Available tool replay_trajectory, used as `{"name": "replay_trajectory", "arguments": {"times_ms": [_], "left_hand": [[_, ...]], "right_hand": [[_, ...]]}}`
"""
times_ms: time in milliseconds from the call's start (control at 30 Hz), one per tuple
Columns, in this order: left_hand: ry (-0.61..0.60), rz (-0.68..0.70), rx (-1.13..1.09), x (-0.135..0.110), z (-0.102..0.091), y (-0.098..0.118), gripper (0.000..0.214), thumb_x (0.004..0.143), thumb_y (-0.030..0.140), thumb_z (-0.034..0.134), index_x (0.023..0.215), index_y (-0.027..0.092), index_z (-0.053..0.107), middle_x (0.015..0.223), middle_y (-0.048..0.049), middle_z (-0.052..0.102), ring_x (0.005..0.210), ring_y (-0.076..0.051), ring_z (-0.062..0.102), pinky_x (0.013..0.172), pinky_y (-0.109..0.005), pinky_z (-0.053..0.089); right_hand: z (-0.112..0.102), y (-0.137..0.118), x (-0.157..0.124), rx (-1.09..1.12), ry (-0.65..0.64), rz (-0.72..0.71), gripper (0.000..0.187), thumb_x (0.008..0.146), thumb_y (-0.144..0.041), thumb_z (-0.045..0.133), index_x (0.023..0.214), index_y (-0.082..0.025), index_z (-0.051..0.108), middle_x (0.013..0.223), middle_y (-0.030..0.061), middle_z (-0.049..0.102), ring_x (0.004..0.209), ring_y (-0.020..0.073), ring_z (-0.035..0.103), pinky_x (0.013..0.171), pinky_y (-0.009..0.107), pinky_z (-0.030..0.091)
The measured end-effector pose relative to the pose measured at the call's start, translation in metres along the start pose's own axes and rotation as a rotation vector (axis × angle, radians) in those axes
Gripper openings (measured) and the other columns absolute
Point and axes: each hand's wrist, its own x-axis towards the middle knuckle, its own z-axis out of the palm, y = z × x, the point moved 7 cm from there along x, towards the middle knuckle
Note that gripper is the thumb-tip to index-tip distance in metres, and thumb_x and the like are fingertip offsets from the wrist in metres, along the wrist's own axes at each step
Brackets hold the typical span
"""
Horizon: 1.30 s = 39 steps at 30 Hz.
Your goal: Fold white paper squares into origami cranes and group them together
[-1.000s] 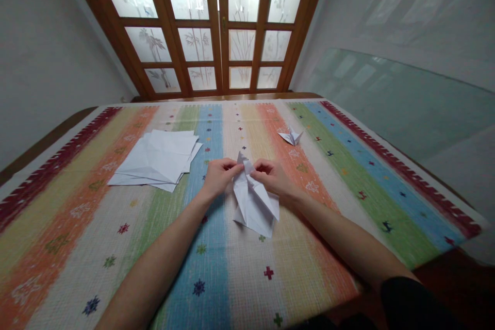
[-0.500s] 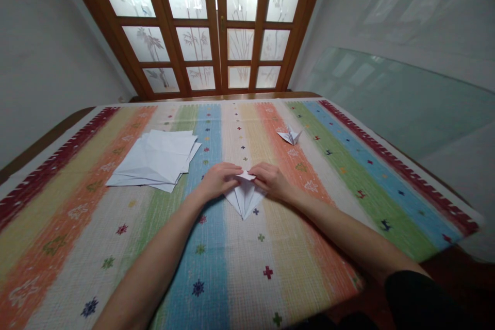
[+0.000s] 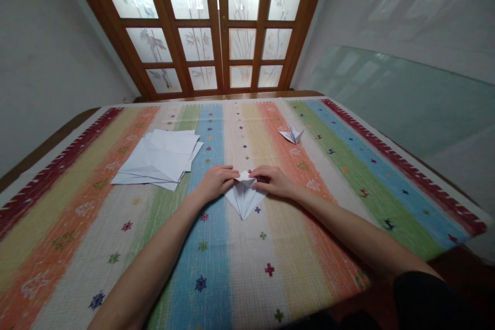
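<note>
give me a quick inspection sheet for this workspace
surface: striped cloth, lying flat
work things: folded paper on the cloth, point toward the person
clutter: stack of sheets to the far left; paper crane to the far right
hands: left hand and right hand pinch the folded paper's far edge
cables: nothing seen
surroundings: wooden door with frosted panes; glass pane against the right wall

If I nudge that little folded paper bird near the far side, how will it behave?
The paper bird is probably very light, being small thin white paper, so a nudge would likely slide or tip it. Its raised points look easy to crush. The woven cloth may drag on it slightly.
</note>
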Motion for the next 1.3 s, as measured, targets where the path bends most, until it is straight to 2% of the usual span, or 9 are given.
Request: {"name": "replay_trajectory", "arguments": {"times_ms": [133, 233, 367, 500, 600, 767, 867, 1067, 1300], "left_hand": [[0.0, -0.027, -0.078, 0.003, -0.003, 0.002, 0.025, 0.093, 0.023, 0.048, 0.098, 0.027, 0.072, 0.103, 0.001, 0.075, 0.106, -0.019, 0.066, 0.097, -0.036, 0.048], [0.048, -0.048, -0.092, 0.006, -0.005, 0.006, 0.02, 0.086, 0.026, 0.06, 0.103, 0.024, 0.071, 0.108, -0.0033, 0.073, 0.107, -0.021, 0.064, 0.097, -0.039, 0.047], [0.092, -0.084, -0.143, 0.012, -0.005, 0.014, 0.032, 0.077, 0.032, 0.072, 0.107, 0.023, 0.07, 0.109, -0.0053, 0.072, 0.104, -0.023, 0.064, 0.094, -0.04, 0.047], [0.163, -0.203, -0.161, 0.019, -0.002, 0.01, 0.014, 0.085, 0.025, 0.062, 0.089, 0.021, 0.074, 0.086, -0.0041, 0.075, 0.083, -0.019, 0.067, 0.082, -0.034, 0.05], [0.222, -0.252, -0.144, 0.021, -0.001, 0.006, 0.018, 0.085, 0.02, 0.057, 0.081, 0.02, 0.074, 0.079, -0.0037, 0.073, 0.077, -0.017, 0.065, 0.075, -0.031, 0.049], [0.27, -0.264, -0.218, 0.017, -0.001, 0.001, 0.018, 0.086, 0.023, 0.056, 0.081, 0.018, 0.073, 0.077, -0.0037, 0.071, 0.075, -0.017, 0.064, 0.072, -0.031, 0.049], [0.268, -0.26, -0.235, 0.015, 0.0, 0.0, 0.018, 0.086, 0.022, 0.056, 0.082, 0.018, 0.073, 0.079, -0.0039, 0.071, 0.077, -0.017, 0.064, 0.073, -0.031, 0.049], [0.229, -0.257, -0.181, 0.012, 0.001, -0.001, 0.016, 0.084, 0.017, 0.056, 0.082, 0.017, 0.072, 0.079, -0.0049, 0.071, 0.078, -0.018, 0.063, 0.076, -0.032, 0.049], [0.123, -0.16, -0.088, 0.009, 0.0, 0.002, 0.02, 0.076, 0.012, 0.06, 0.09, 0.02, 0.072, 0.097, -0.0053, 0.074, 0.094, -0.022, 0.066, 0.088, -0.038, 0.05]], "right_hand": [[0.001, 0.004, 0.007, 0.018, -0.005, 0.033, 0.011, 0.082, -0.022, 0.068, 0.092, -0.02, 0.072, 0.087, 0.0049, 0.071, 0.081, 0.0167, 0.064, 0.075, 0.03, 0.049], [0.005, 0.005, 0.01, -0.049, 0.02, 0.055, 0.011, 0.082, -0.014, 0.063, 0.086, -0.019, 0.072, 0.082, 0.004, 0.069, 0.079, 0.016, 0.062, 0.074, 0.029, 0.047], [0.007, 0.007, 0.011, -0.141, 0.078, 0.106, 0.015, 0.083, -0.01, 0.058, 0.081, -0.018, 0.07, 0.075, 0.0021, 0.064, 0.072, 0.0148, 0.058, 0.067, 0.026, 0.044], [0.007, 0.004, 0.01, -0.216, 0.116, 0.097, 0.015, 0.085, -0.009, 0.054, 0.081, -0.017, 0.067, 0.078, 0.0042, 0.064, 0.074, 0.0165, 0.058, 0.067, 0.027, 0.043], [0.005, 0.003, 0.01, -0.215, 0.119, 0.113, 0.01, 0.088, -0.015, 0.056, 0.083, -0.017, 0.065, 0.078, 0.0038, 0.062, 0.073, 0.0165, 0.056, 0.066, 0.028, 0.042], [0.008, 0.005, 0.011, -0.05, 0.043, 0.142, 0.008, 0.083, -0.024, 0.065, 0.086, -0.016, 0.064, 0.075, 0.0005, 0.058, 0.068, 0.0138, 0.052, 0.063, 0.025, 0.041], [0.007, 0.008, 0.012, -0.036, 0.06, 0.169, 0.002, 0.081, -0.017, 0.064, 0.081, -0.016, 0.063, 0.075, 0.0003, 0.058, 0.069, 0.0134, 0.052, 0.063, 0.025, 0.04], [0.01, 0.005, 0.014, -0.121, 0.088, 0.182, 0.01, 0.079, -0.01, 0.061, 0.072, -0.017, 0.059, 0.071, -0.0007, 0.055, 0.068, 0.0128, 0.05, 0.063, 0.024, 0.038], [0.015, 0.003, 0.013, -0.322, 0.089, 0.152, 0.01, 0.081, -0.009, 0.06, 0.081, -0.018, 0.064, 0.081, 0.0044, 0.061, 0.081, 0.0184, 0.055, 0.071, 0.029, 0.04]]}}
